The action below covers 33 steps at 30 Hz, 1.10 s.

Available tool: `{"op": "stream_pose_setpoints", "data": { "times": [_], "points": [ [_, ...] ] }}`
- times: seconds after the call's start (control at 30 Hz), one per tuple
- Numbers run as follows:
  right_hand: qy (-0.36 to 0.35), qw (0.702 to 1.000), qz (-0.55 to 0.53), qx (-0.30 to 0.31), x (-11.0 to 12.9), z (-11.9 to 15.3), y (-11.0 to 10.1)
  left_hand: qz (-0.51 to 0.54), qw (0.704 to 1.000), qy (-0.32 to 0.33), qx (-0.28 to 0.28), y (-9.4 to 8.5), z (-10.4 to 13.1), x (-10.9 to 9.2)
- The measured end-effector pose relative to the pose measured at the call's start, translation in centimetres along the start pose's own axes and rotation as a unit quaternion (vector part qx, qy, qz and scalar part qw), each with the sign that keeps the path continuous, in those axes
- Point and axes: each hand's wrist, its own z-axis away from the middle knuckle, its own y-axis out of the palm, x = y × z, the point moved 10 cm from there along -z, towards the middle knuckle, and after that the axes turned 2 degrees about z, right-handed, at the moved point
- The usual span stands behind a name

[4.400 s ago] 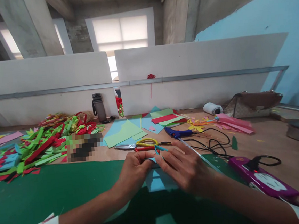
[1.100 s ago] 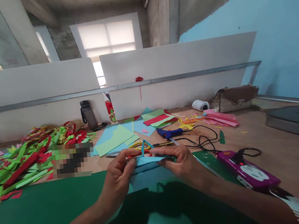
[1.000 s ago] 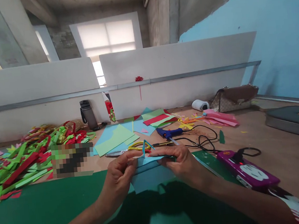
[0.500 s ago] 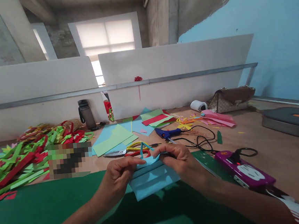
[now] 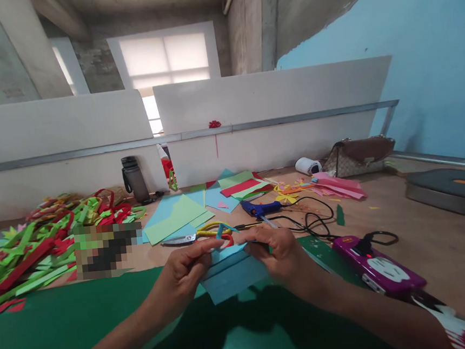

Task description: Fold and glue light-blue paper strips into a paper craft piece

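A light-blue sheet of paper (image 5: 235, 279), with crosswise folds along its upper part, is held between my two hands above the green mat (image 5: 86, 317). My left hand (image 5: 190, 270) pinches its upper left corner between thumb and fingers. At the upper right, my right hand (image 5: 277, 249) is closed on the same folded edge. A narrow blue strip (image 5: 220, 231) sticks up from the far edge between my hands. Just beyond lie scissors (image 5: 181, 240) with a red handle loop and a yellow-handled tool (image 5: 213, 228), both partly hidden.
A blue glue gun (image 5: 262, 208) with a black cable lies beyond my right hand. A purple power strip (image 5: 376, 265) sits at right. Paper strips (image 5: 32, 257) are heaped at left, near a bottle (image 5: 135, 180). Coloured sheets (image 5: 179, 217) lie ahead; a handbag (image 5: 361, 156) stands at the back right.
The paper's lower flap has tilted and risen slightly, and its face now looks darker. The blue strip leans lower. Both hands keep their pinch on the folded edge.
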Motion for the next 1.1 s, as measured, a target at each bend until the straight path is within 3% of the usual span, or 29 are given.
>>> {"op": "stream_pose_setpoints", "data": {
  "times": [0.07,0.3,0.43,0.57,0.8,1.1],
  "points": [
    [-0.042,0.998,0.049,0.003,0.5,0.2,0.2,-0.001,1.000,-0.013,0.009,0.3,-0.4,0.0],
    [-0.080,0.989,0.116,0.054,1.6,0.6,1.4,0.029,0.997,-0.037,0.056,2.2,-1.6,-0.3],
    [-0.132,0.977,0.165,0.037,2.2,0.8,1.8,0.055,0.993,-0.026,0.097,3.5,-1.2,-0.7],
    [-0.150,0.975,0.164,0.011,2.4,0.8,1.6,0.025,0.996,-0.016,0.084,3.6,-1.0,-0.8],
    [-0.135,0.981,0.137,0.036,2.3,0.8,1.9,-0.006,0.999,-0.006,0.043,3.0,-0.9,-0.7],
    [-0.047,0.991,0.119,0.040,1.2,0.3,1.2,-0.004,0.999,0.041,0.033,2.3,-0.9,-1.6]
  ]
}}
